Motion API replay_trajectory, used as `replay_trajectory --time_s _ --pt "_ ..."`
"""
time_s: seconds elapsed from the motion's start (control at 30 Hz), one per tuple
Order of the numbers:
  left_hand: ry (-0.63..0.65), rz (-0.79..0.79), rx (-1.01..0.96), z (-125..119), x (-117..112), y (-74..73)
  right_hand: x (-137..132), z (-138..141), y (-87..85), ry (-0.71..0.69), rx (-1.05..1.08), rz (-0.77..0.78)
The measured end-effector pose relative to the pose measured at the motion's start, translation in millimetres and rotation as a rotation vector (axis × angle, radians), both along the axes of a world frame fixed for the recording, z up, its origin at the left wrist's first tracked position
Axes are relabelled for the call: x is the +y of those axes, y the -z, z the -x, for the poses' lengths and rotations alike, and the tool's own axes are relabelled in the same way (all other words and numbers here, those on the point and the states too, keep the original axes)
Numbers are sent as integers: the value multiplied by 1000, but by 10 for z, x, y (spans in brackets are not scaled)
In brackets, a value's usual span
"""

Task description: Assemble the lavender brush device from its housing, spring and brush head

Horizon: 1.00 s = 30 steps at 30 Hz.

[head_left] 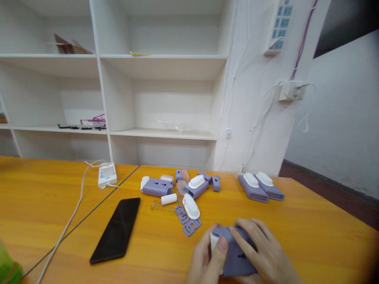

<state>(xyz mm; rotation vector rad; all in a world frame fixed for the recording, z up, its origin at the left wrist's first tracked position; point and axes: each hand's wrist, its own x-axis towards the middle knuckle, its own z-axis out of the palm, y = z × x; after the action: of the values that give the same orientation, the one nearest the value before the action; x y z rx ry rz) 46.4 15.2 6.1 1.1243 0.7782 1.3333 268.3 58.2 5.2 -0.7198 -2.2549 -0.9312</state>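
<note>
Close to the front of the table, both hands grip a purple plastic housing (237,256) with a white part (214,239) at its left end. My left hand (207,256) wraps the left end, its thumb pressed on the upper face. Over the top and right side curve the fingers of my right hand (260,248). A small dark slot shows in the housing's face; its underside is hidden. Beyond the hands lie flat purple plates (192,227), a white oval cover (191,206), a white cylinder (168,199), thin springs (161,206) and another purple housing (156,187).
Two purple housings with white tops (253,189) sit at the back right. A black phone (117,230) lies left of the parts. Behind it are a power strip (107,175) and a white cable (74,213). White shelves (162,136) stand behind the table.
</note>
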Motion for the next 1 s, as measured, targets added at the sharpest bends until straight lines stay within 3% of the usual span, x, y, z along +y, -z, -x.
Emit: replay_trajectory --time_s 0.03,0.07,0.1,0.13,0.27,0.4,0.6,1.0 --pt "2 -57 4 43 -37 -82 65 -96 -12 59 3 -9" --pt "10 -133 -6 88 -70 -160 137 -224 -37 208 17 -14" --pt "15 -210 -29 132 -94 -227 205 -375 -75 470 65 -10" --pt "6 -268 -51 171 -107 -283 260 -537 -121 627 151 -19" --pt "-232 -292 80 288 -43 -354 298 -1035 -269 873 288 -4" --pt "-345 -268 282 397 154 -293 274 -1057 -210 901 284 56" --pt "-486 -241 293 570 385 -308 380 -1001 -50 878 271 102" --pt "-554 -257 361 625 451 -262 379 -1052 -66 896 289 163"
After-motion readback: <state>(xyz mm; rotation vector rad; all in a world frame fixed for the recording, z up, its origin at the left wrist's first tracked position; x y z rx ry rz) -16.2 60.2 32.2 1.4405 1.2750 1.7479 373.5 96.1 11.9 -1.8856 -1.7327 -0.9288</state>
